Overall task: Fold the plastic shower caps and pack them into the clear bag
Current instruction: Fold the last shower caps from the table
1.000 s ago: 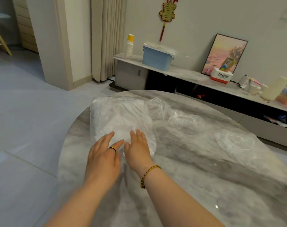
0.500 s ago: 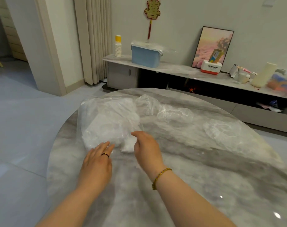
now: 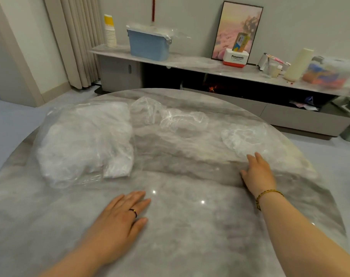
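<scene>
A clear bag (image 3: 84, 142) stuffed with white folded shower caps lies on the left of the round marble table (image 3: 190, 226). One folded cap (image 3: 118, 169) pokes out at the bag's near right corner. A loose crumpled cap (image 3: 182, 118) lies at the table's far middle, and another flat clear cap (image 3: 242, 136) on the right. My right hand (image 3: 258, 172) is stretched out flat, its fingertips at the near edge of that right cap. My left hand (image 3: 120, 220) rests flat on the table, apart from the bag.
Behind the table runs a low marble sideboard (image 3: 200, 64) with a blue lidded bin (image 3: 148, 45), a stack of paper cups (image 3: 110, 32), a framed picture (image 3: 238, 31) and a white and red box (image 3: 235, 58). A curtain (image 3: 78, 41) hangs at the left.
Both hands have left the bag. My right hand moved far right to the flat cap; my left hand drew back toward me and lies on the table. The view shifted.
</scene>
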Motion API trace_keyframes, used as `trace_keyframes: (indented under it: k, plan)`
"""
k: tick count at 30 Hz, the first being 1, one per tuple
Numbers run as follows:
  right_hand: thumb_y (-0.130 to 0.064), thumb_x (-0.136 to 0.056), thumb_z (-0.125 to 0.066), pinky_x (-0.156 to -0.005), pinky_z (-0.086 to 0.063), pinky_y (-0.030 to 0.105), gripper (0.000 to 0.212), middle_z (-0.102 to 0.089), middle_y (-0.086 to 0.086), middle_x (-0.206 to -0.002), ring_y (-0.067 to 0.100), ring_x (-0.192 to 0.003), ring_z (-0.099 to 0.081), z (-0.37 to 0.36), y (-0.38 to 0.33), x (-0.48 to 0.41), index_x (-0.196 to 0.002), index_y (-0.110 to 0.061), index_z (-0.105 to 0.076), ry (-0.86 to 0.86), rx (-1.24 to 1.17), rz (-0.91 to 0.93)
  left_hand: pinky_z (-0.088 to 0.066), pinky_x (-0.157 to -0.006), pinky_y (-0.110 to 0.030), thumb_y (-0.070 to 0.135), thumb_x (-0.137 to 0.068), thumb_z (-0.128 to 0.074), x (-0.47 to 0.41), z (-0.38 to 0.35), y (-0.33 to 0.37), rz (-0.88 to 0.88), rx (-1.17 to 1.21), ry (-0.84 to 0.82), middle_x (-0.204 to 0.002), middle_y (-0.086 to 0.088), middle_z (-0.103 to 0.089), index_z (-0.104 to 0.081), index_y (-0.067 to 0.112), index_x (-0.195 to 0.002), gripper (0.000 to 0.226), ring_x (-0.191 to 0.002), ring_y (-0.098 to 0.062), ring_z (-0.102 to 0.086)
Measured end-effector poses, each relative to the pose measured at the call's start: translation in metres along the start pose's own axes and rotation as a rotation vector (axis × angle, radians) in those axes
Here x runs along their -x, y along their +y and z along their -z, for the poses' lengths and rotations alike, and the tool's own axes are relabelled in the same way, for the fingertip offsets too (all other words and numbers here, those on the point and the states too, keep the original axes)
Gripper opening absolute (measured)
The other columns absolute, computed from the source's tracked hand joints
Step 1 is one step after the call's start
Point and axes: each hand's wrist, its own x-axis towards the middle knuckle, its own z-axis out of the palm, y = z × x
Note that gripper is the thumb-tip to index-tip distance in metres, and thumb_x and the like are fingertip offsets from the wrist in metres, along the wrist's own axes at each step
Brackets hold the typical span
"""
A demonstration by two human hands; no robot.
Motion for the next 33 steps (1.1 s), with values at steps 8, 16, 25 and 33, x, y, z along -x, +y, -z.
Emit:
trace_keyframes:
  k: [8, 16, 25, 33]
  plan:
    - [-0.016, -0.096, -0.042, -0.094, -0.038, 0.037, 0.052, -0.043, 0.016, -0.135, 0.032, -0.124, -0.038, -0.006, -0.013, -0.054, -0.144, -0.01, -0.022, 0.027, -0.017, -0.08, -0.008, -0.107, -0.011, 0.048, -0.098, -0.011, -0.005, -0.014, -0.005, -0.027, -0.012, 0.183, -0.118, 0.003, -0.064, -0.047, 0.027, -0.119, 0.047, -0.138, 0.005, -0.013]
    - [-0.022, -0.097, -0.037, -0.083, -0.036, 0.033, 0.033, -0.062, 0.012, -0.108, 0.031, -0.104, -0.05, -0.012, -0.024, -0.042, -0.105, -0.01, -0.067, 0.24, 0.027, 0.048, -0.007, -0.108, -0.01, 0.05, -0.098, -0.011, -0.006, -0.016, -0.007, -0.055, -0.046, 0.245, -0.117, 0.004, -0.064, -0.048, 0.027, -0.118, 0.048, -0.137, 0.011, 0.001]
    - [-0.027, -0.077, -0.046, -0.065, -0.049, 0.032, 0.03, -0.071, 0.004, -0.085, 0.027, -0.074, -0.066, -0.003, -0.048, 0.081, -0.072, -0.016, -0.074, 0.569, -0.211, 0.553, -0.047, -0.081, -0.019, 0.054, -0.096, -0.006, 0.005, 0.001, 0.012, 0.111, 0.058, 0.21, -0.11, -0.003, -0.068, -0.06, 0.013, -0.116, 0.071, -0.093, -0.016, -0.066]
    - [-0.032, -0.074, -0.046, -0.054, -0.041, 0.015, 0.027, -0.063, -0.011, -0.06, 0.006, -0.055, -0.058, -0.041, -0.064, 0.202, -0.055, -0.023, -0.063, 0.228, -0.298, 0.717, -0.009, -0.113, -0.023, 0.063, -0.091, -0.018, 0.048, 0.006, 0.049, -0.176, 0.145, 0.363, -0.154, 0.01, -0.013, -0.012, 0.024, -0.148, 0.07, -0.141, 0.0, -0.004]
